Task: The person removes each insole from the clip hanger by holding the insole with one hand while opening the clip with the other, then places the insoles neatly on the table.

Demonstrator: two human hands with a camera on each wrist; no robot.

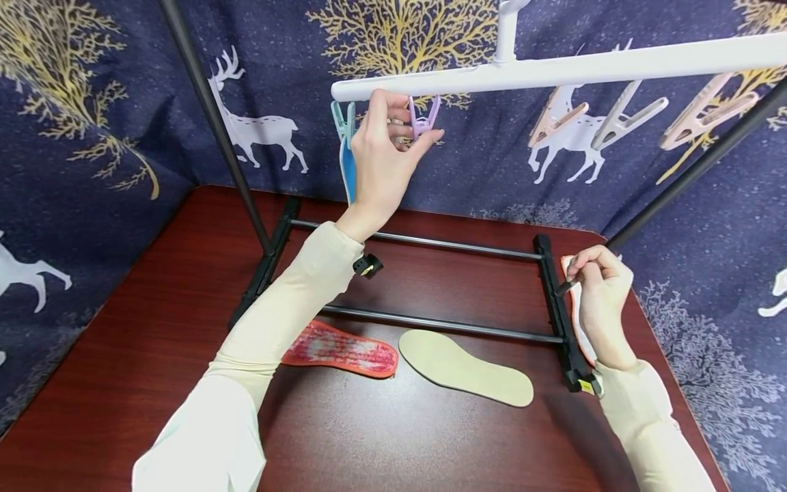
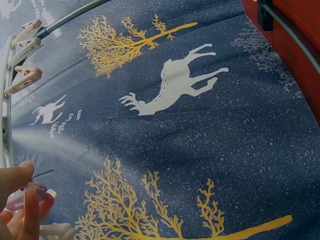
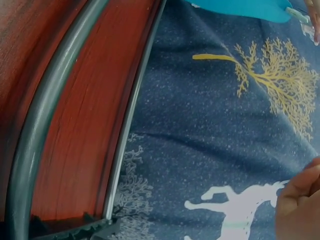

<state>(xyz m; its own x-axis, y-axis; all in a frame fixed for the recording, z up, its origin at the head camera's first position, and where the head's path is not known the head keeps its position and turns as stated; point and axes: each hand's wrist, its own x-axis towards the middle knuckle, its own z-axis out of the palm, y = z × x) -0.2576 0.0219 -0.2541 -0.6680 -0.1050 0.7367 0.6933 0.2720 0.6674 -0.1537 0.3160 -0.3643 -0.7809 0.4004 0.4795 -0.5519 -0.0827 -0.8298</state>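
Note:
In the head view my left hand (image 1: pixel 384 150) reaches up to a white bar (image 1: pixel 430 82). Its thumb and fingers hold a purple clothespin (image 1: pixel 423 123) just below the bar. A teal clothespin (image 1: pixel 344 121) hangs beside it, with a blue insole (image 1: pixel 347 171) under it, partly covered by the hand. Lower right, my right hand (image 1: pixel 605 301) has curled fingers around the lower part of a black rack pole (image 1: pixel 670 188). Behind this hand, a white insole with an orange edge (image 1: pixel 583 328) lies beside the rack base. The hand partly covers it.
On the dark red table (image 1: pixel 369 437) lie a red patterned insole (image 1: pixel 344 348) and a beige insole (image 1: pixel 464 369). Black rack rails (image 1: pixel 443 324) cross behind them. Several more clothespins (image 1: pixel 627 116) hang along the bar at right. A blue patterned cloth (image 1: pixel 492 171) hangs behind.

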